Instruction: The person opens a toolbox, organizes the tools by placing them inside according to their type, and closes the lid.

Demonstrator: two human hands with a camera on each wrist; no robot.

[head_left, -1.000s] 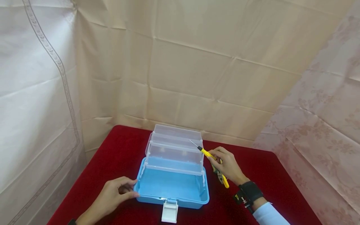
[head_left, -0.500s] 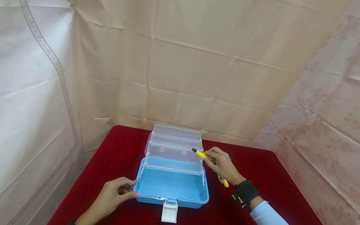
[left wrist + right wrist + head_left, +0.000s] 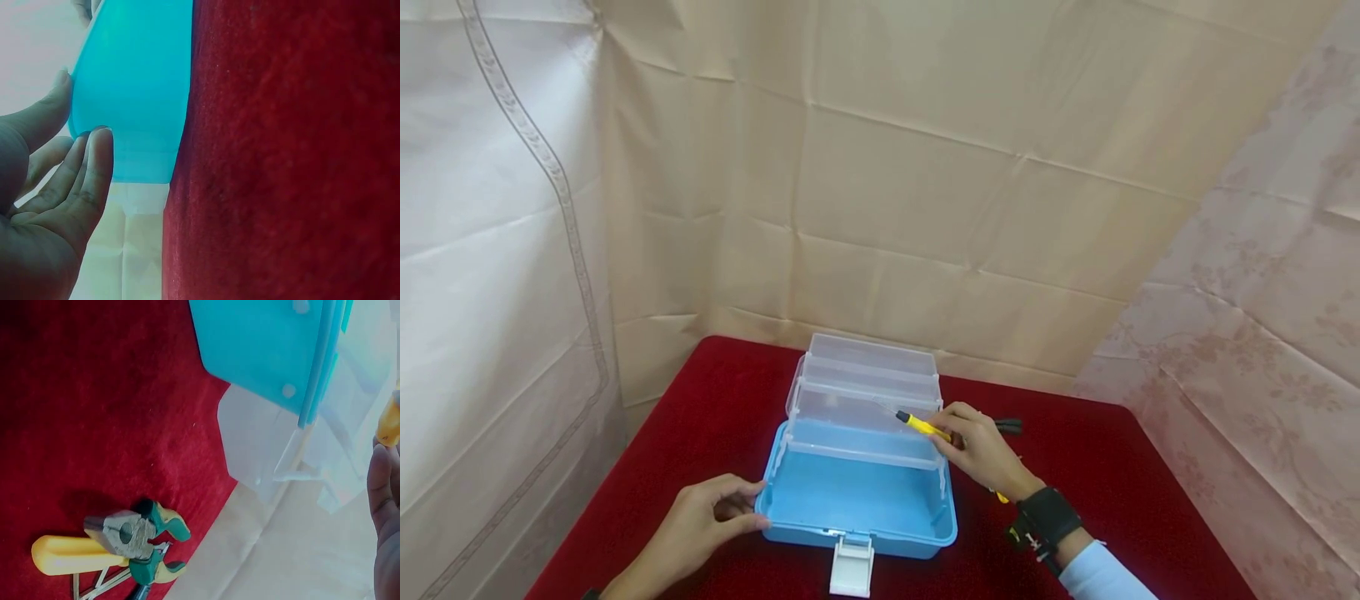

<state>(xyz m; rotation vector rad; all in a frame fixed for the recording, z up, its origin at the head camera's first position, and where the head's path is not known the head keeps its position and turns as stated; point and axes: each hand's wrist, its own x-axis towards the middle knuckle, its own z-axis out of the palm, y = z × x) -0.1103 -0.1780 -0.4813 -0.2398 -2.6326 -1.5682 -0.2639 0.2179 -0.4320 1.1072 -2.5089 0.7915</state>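
A light-blue toolbox [image 3: 853, 492] stands open, its clear lid and tiered trays [image 3: 868, 404] swung back. My left hand [image 3: 707, 521] holds its near left corner between thumb and fingers, also seen around the blue wall [image 3: 134, 81] in the left wrist view. My right hand [image 3: 981, 450] pinches a yellow-handled screwdriver [image 3: 920, 424] with a black collar. Its thin shaft points up and left over the trays. In the right wrist view only the yellow handle end [image 3: 390, 422] shows at the edge, above my fingers.
Right of the box lie pliers [image 3: 134, 536] with green-and-cream handles, touching a yellow handle [image 3: 75, 555]. Thin metal rods [image 3: 103, 589] lie beside them. The box's white latch [image 3: 852, 567] hangs at its front. Cloth walls surround the red table [image 3: 1120, 500].
My right hand has moved left and slightly toward me, bringing the screwdriver from beside the trays to over them. The left hand and toolbox stay put.
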